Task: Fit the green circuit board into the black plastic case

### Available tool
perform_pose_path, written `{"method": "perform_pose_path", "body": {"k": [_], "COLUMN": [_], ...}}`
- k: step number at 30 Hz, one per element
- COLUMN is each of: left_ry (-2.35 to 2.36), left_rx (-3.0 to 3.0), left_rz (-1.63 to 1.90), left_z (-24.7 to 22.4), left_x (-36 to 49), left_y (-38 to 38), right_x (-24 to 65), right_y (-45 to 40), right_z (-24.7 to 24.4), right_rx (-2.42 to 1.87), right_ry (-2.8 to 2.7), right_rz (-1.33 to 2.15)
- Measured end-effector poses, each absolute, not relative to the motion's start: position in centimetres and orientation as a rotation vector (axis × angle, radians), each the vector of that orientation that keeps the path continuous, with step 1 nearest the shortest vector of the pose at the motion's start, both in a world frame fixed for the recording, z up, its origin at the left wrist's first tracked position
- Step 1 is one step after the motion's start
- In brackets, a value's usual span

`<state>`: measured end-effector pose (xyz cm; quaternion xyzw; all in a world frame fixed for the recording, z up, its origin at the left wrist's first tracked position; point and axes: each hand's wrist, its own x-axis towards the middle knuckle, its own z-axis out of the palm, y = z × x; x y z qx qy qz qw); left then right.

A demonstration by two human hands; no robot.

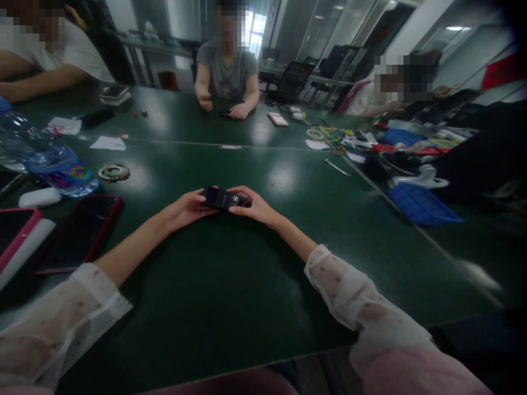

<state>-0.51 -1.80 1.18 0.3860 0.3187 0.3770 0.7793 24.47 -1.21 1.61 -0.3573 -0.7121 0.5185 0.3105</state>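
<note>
A small black handheld device (219, 198) with a dark screen and a few buttons is held between both hands over the green table (230, 307). My left hand (190, 209) has its fingers closed around the screen end. On the button end, my right hand (252, 207) grips the device, its thumb lying along the near edge. The undersides of the fingers are hidden behind the device.
On the left lie a water bottle (61, 164), a red-edged phone (80, 233), a white case (40, 197) and a coiled ring (114, 172). To the right are a blue tray (424, 204), a wrench (336, 167) and cables (329, 134). A person (227, 71) sits opposite; others sit at the sides.
</note>
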Motion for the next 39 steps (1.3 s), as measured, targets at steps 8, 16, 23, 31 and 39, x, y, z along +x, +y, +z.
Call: {"method": "perform_pose_path", "body": {"k": [8,16,23,31,39], "left_ry": [0.702,0.706,0.717,0.707,0.714], "left_rx": [0.845,0.882,0.887,0.835,0.786], "left_rz": [0.808,0.795,0.774,0.774,0.795], "left_z": [1.07,1.09,1.22,0.84,1.07], "left_x": [-0.50,-0.50,-0.58,-0.86,-0.71], "left_y": [-1.80,-1.97,-2.07,-1.80,-1.74], "right_x": [24.57,24.52,24.49,24.54,24.50], "right_y": [-1.06,-0.86,-1.10,-1.28,-1.34], "right_z": [1.31,1.00,1.26,1.67,1.50], "right_rx": [-0.941,-0.922,-0.927,-0.963,-0.966], "right_ry": [-1.849,-1.838,-1.870,-1.915,-1.940], "right_rz": [1.363,1.364,1.349,1.349,1.327]}}
